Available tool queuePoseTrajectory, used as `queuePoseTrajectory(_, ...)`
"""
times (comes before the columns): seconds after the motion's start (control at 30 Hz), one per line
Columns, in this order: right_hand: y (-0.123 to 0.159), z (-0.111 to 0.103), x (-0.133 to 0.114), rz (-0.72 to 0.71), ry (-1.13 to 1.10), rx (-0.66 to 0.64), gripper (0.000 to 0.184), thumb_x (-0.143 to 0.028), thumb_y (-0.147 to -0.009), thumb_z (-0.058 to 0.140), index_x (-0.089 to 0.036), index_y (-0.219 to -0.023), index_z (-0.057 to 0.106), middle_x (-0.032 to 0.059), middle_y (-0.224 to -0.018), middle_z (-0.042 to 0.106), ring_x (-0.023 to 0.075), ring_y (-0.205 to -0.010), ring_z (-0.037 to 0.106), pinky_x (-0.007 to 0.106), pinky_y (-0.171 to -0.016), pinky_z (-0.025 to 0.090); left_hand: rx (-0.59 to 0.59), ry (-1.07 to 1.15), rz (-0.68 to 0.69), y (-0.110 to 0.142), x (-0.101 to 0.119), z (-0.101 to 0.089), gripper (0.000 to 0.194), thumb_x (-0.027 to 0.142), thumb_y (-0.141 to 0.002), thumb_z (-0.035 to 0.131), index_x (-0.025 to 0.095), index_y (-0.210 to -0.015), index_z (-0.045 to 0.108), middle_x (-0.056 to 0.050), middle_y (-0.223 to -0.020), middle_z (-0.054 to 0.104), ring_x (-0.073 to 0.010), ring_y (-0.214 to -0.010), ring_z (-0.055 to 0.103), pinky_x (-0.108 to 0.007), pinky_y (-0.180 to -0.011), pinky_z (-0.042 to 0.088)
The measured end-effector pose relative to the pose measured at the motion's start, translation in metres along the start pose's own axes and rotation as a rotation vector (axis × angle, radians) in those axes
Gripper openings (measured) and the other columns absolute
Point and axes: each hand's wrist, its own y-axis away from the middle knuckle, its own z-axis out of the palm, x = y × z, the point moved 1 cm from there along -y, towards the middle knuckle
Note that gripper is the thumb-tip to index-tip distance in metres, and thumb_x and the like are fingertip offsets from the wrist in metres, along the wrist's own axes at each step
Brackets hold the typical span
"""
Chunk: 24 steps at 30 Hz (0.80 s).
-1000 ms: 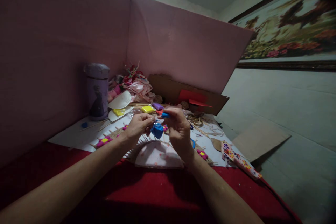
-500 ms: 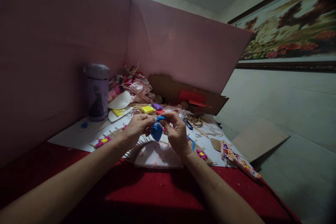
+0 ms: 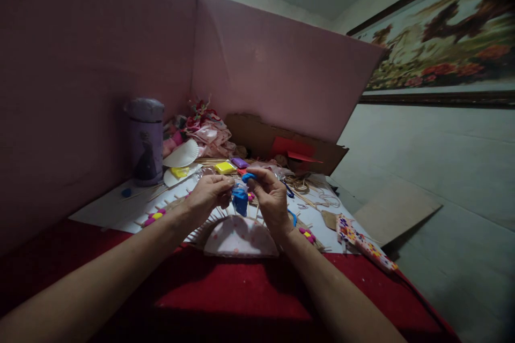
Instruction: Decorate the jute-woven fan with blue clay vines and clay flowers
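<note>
My left hand is closed on the top of a small clear bag of blue modelling clay, which hangs between the hands. My right hand pinches a separate lump of blue clay between thumb and fingers, just above and right of the bag. Beneath the hands is a fan-shaped craft piece with a pale spotted half-round base and sticks spreading outward. Purple clay flowers with yellow centres sit along its arc, one flower on the left and another flower on the right.
A purple tumbler stands back left, beside folded white paper plates. Yellow and purple clay packets lie behind the hands. A flower-patterned glue gun with a cord rests right. Torn cardboard leans at the back.
The right hand dipped its blue lump to the bag's mouth, then drew it slightly up and away. The left hand kept hold of the bag. The view shifted a little.
</note>
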Motion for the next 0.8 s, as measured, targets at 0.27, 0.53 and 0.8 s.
queuePoseTrajectory(0.27, 0.0028, -0.0015, -0.0042, -0.160, 0.314, -0.130, 0.018, -0.008, -0.073, 0.057, -0.020, -0.085, 0.063, 0.0032, -0.087, 0.061, 0.0180, -0.086, 0.057, 0.032, -0.080, 0.046, -0.008, 0.019, 0.002, 0.0017, 0.0007, -0.0012, 0.023, 0.028, -0.064, 0.071, 0.011, -0.060, 0.056, 0.004, -0.048, 0.044, -0.0049, -0.042, 0.037, -0.018, -0.041, 0.027)
queuePoseTrajectory(0.53, 0.0005, 0.0003, 0.0042, 0.073, 0.011, -0.086, 0.011, -0.026, -0.079, 0.059, -0.020, -0.087, 0.056, 0.0002, -0.077, 0.057, 0.0133, -0.069, 0.055, 0.026, -0.064, 0.047, -0.067, 0.071, -0.094, 0.0012, 0.0027, -0.0003, 0.020, 0.028, -0.066, 0.069, 0.010, -0.068, 0.061, 0.003, -0.051, 0.045, -0.0054, -0.043, 0.038, -0.019, -0.042, 0.026)
queuePoseTrajectory(0.8, 0.0021, -0.0011, -0.0051, -0.091, 0.302, -0.160, 0.010, -0.016, -0.079, 0.056, -0.020, -0.087, 0.059, 0.0027, -0.084, 0.060, 0.0164, -0.079, 0.057, 0.029, -0.072, 0.046, -0.057, -0.015, -0.011, 0.0038, 0.0023, 0.0006, 0.024, 0.031, -0.068, 0.068, 0.011, -0.059, 0.057, 0.005, -0.045, 0.042, -0.0048, -0.040, 0.035, -0.019, -0.041, 0.026)
